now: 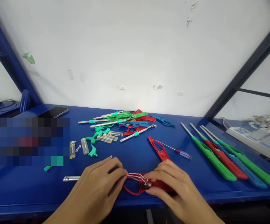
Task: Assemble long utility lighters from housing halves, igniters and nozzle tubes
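Note:
A red lighter half-shell [131, 190] lies open side up at the front of the table, between my two hands. My left hand [97, 183] is closed at its left end, thumb and forefinger pinching the thin white wires [135, 174]. From beneath that hand a silver lighter tube [70, 178] sticks out to the left. My right hand [174, 185] grips the handle end of the shell, with fingertips around a small black igniter piece [144, 185] where the wires end. Its palm hides part of the handle. Just beyond the right hand lies another red half-shell [159, 148].
Finished-looking lighters [215, 158] lie in a row at right. A screwdriver [183, 154] is beyond my right hand. Shells and tubes are piled [125, 117] at the back; clear fuel tanks [84, 146] and green triggers [93, 151] lie left. A phone [55, 112] is far left.

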The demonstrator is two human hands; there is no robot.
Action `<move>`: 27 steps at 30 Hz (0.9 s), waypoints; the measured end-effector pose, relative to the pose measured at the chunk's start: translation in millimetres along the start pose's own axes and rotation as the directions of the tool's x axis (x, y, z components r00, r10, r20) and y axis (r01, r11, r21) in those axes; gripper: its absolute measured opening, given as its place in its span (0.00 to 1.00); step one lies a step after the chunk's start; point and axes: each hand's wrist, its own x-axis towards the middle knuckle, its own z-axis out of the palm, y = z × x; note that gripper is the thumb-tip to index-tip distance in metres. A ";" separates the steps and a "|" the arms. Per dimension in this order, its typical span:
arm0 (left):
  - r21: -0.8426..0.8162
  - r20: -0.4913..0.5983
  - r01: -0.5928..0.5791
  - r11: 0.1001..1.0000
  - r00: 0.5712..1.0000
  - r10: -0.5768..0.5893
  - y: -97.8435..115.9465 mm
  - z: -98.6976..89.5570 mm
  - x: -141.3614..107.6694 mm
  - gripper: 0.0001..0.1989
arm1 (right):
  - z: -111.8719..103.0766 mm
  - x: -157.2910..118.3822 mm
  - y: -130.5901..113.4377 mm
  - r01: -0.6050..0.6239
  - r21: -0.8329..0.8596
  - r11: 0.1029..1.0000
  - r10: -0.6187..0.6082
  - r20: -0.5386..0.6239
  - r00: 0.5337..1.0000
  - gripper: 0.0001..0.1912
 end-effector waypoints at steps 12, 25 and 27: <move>0.376 -0.049 -0.138 0.916 0.984 0.169 13.1 -5.5 12.0 0.27 | 0.2 0.4 -2.1 0.010 -0.010 1.000 -0.010 -0.009 1.000 0.06; 0.415 0.013 -0.154 0.897 0.986 0.163 10.0 -0.8 5.6 0.23 | -7.1 4.8 4.9 -0.136 0.157 0.978 0.128 0.058 0.990 0.10; 0.393 0.015 -0.146 0.908 0.988 0.152 9.9 -0.7 5.6 0.23 | -9.5 9.5 6.0 -0.162 0.144 0.976 0.148 0.108 0.983 0.08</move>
